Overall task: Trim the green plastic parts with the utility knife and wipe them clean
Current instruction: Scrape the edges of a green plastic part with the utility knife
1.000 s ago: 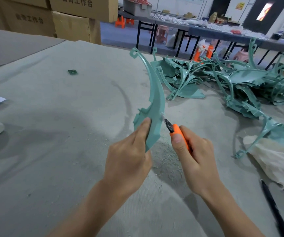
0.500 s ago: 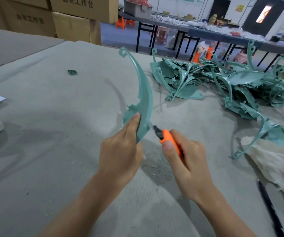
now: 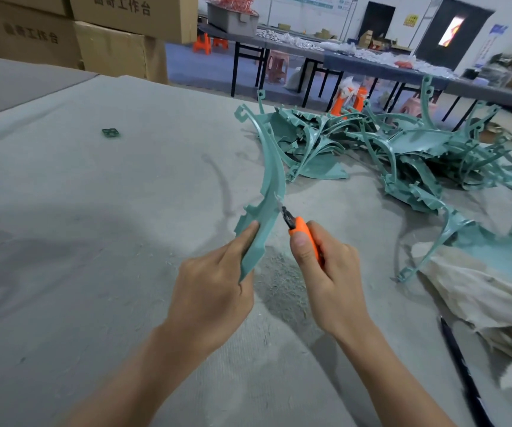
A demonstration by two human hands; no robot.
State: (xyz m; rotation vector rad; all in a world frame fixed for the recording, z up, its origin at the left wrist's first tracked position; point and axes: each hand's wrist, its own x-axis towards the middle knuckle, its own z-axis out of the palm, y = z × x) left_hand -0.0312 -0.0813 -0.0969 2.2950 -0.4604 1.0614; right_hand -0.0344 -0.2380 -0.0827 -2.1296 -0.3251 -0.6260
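My left hand [image 3: 210, 291] grips the lower end of a long curved green plastic part [image 3: 268, 186], which stands upright above the grey table [image 3: 94, 211]. My right hand [image 3: 330, 272] holds an orange utility knife [image 3: 302, 234]. Its blade tip touches the part's right edge about halfway up. A heap of similar green parts [image 3: 402, 149] lies at the back right. A crumpled beige rag [image 3: 476, 297] lies at the right, partly over one green part [image 3: 464, 238].
Fine shavings [image 3: 279, 282] lie on the table under my hands. A small green scrap [image 3: 111, 132] sits at the far left. A thin black rod [image 3: 461, 371] lies by the rag. Cardboard boxes [image 3: 109, 35] stand beyond the table's far edge.
The knife blade was apart from the part half a second ago; now it touches the part's right edge. The view has shifted a little.
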